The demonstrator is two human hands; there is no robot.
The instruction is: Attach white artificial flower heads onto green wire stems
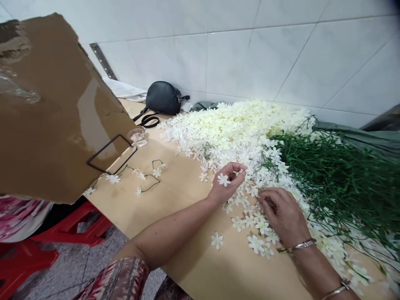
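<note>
My left hand (227,182) is closed over the table's middle, thumb and fingertips pinched together, with a white flower (223,179) held at its palm side. To its right, my right hand (283,212) has its thumb and forefinger pinched on a thin pale stem (260,197). Around and below both hands lie loose white flowers (256,243). A big heap of white flowers (231,125) spreads behind them. Green stems (340,183) are piled to the right of my right hand.
A large cardboard piece (59,108) stands at the left. Near it are a black bag (163,98), a small clear dish (137,136) and flowers on green stems (151,182) on the table (175,204). Red stools (75,227) stand at lower left. A tiled wall (231,58) rises behind.
</note>
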